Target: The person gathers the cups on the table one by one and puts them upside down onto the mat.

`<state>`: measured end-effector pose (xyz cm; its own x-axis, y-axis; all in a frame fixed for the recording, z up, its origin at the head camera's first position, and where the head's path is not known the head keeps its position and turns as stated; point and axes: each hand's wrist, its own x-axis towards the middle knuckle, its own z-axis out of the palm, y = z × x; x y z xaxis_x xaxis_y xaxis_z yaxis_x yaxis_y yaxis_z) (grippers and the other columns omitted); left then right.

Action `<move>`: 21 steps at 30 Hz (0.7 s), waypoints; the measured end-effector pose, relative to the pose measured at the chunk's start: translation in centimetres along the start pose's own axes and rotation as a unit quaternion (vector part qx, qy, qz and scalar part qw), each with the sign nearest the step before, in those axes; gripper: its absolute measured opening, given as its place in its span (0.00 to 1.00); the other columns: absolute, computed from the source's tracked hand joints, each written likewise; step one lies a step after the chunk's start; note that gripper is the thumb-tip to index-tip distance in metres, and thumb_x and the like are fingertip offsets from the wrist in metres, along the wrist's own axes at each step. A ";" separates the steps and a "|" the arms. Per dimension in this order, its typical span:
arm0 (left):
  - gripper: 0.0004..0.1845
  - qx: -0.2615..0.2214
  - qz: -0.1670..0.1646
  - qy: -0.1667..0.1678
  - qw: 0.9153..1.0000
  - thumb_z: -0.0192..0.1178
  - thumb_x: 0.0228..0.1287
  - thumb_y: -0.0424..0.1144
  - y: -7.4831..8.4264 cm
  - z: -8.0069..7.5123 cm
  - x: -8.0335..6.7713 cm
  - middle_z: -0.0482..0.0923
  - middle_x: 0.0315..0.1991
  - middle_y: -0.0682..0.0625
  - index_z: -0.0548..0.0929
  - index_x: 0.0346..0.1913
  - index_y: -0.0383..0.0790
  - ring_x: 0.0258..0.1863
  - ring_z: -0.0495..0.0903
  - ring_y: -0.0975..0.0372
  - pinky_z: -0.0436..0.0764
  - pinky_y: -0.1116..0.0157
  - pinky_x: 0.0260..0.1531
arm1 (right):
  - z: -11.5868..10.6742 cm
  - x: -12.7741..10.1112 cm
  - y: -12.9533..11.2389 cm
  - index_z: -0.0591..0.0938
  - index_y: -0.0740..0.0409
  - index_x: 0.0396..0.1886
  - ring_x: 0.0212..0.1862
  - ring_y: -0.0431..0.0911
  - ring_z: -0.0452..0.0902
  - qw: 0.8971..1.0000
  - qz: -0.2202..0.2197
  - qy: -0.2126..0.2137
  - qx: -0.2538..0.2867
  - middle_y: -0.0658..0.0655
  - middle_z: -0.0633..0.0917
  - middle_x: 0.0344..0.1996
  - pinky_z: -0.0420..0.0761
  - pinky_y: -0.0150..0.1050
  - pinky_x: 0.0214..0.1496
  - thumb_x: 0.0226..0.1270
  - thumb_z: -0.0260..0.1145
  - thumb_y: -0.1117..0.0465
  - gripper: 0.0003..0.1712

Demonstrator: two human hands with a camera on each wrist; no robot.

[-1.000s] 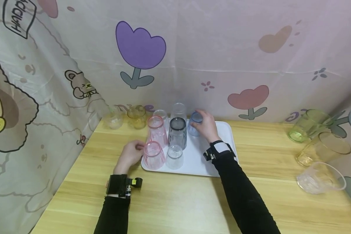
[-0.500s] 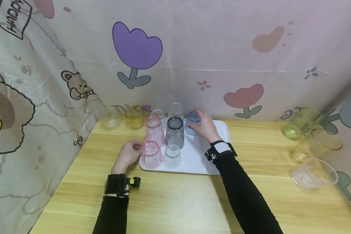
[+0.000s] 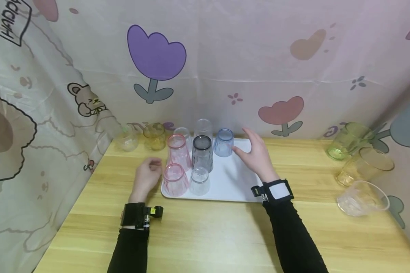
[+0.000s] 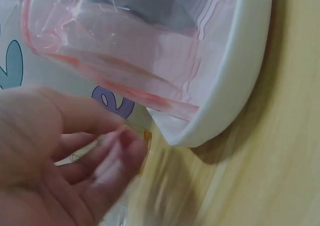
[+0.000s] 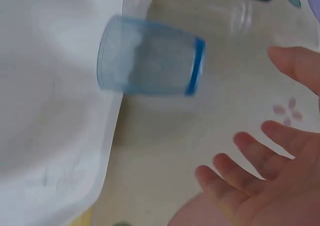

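A wooden table (image 3: pixel 205 235) stands against a cartoon-print curtain (image 3: pixel 225 64), which screens it on the far and both lateral sides. A white tray (image 3: pixel 237 182) lies near the table's far edge and bears seven inverted cups in close rows at its left end, presumably to leave the right end bare. The right hand (image 3: pixel 257 153) hovers over that bare part, fingers spread and straight, holding nothing; the blue cup (image 3: pixel 223 142) stands mouth-down just left of it, at the tray's far rim. The left hand (image 3: pixel 147 178) rests on the table by the tray's near-left corner, fingers loosely curled, apparently empty, just beside the near pink cup (image 3: pixel 175 179). Three larger tumblers (image 3: pixel 362 168) lie tipped far right.
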<state>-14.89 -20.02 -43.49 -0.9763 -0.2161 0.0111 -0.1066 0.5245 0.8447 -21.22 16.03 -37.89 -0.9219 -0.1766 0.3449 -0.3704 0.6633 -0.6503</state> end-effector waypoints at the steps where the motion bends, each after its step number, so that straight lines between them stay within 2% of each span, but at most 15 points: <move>1: 0.19 -0.006 0.003 0.011 1.000 0.57 0.70 0.29 0.0 0.0 0.0 0.81 0.58 0.36 0.79 0.62 0.31 0.58 0.81 0.43 0.80 0.48 0.60 | -0.3 -0.3 0.2 0.65 0.64 0.78 0.77 0.64 0.60 1.000 0.005 0.000 -0.001 0.68 0.67 0.76 0.61 0.64 0.77 0.69 0.73 0.56 0.44; 5: 0.18 -0.026 0.014 0.039 0.999 0.58 0.71 0.31 -0.1 0.1 0.1 0.80 0.58 0.37 0.79 0.62 0.34 0.57 0.81 0.45 0.80 0.49 0.60 | -1.0 -1.2 1.6 0.65 0.65 0.78 0.76 0.66 0.60 0.999 0.040 -0.016 -0.010 0.70 0.67 0.75 0.60 0.65 0.77 0.70 0.72 0.56 0.43; 9: 0.21 -0.049 0.026 0.057 0.997 0.59 0.69 0.29 -0.3 0.4 0.3 0.74 0.60 0.34 0.76 0.64 0.32 0.58 0.79 0.43 0.80 0.48 0.61 | -1.6 -1.8 3.3 0.67 0.68 0.76 0.75 0.69 0.60 0.994 0.078 -0.062 -0.036 0.74 0.67 0.73 0.61 0.66 0.76 0.70 0.71 0.55 0.42; 14: 0.26 -0.058 0.044 0.080 0.994 0.61 0.67 0.28 -0.4 0.5 0.8 0.65 0.64 0.32 0.71 0.67 0.29 0.62 0.73 0.40 0.77 0.46 0.63 | -2.3 -2.1 4.9 0.68 0.69 0.74 0.74 0.71 0.59 0.986 0.105 -0.114 -0.056 0.76 0.65 0.73 0.61 0.67 0.75 0.71 0.70 0.53 0.41; 17: 0.29 -0.063 0.050 0.090 0.993 0.61 0.66 0.29 -0.2 0.2 1.3 0.61 0.66 0.31 0.68 0.68 0.28 0.63 0.71 0.39 0.75 0.44 0.65 | -2.9 -2.3 5.7 0.68 0.71 0.74 0.74 0.71 0.60 0.982 0.119 -0.129 -0.072 0.77 0.65 0.73 0.62 0.67 0.75 0.72 0.69 0.56 0.38; 21: 0.33 -0.068 0.036 0.105 0.991 0.62 0.66 0.30 -0.1 0.1 2.1 0.58 0.67 0.31 0.63 0.71 0.27 0.64 0.68 0.39 0.74 0.45 0.64 | -3.3 -2.5 6.4 0.67 0.73 0.74 0.67 0.70 0.67 0.975 0.137 -0.149 -0.095 0.79 0.67 0.69 0.67 0.67 0.72 0.71 0.66 0.65 0.35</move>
<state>-16.97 -20.46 -43.60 -0.9181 -0.3564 0.1735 0.0026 0.4322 0.9018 -20.91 23.14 -40.70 -0.9858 -0.1583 -0.0555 -0.1032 0.8334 -0.5430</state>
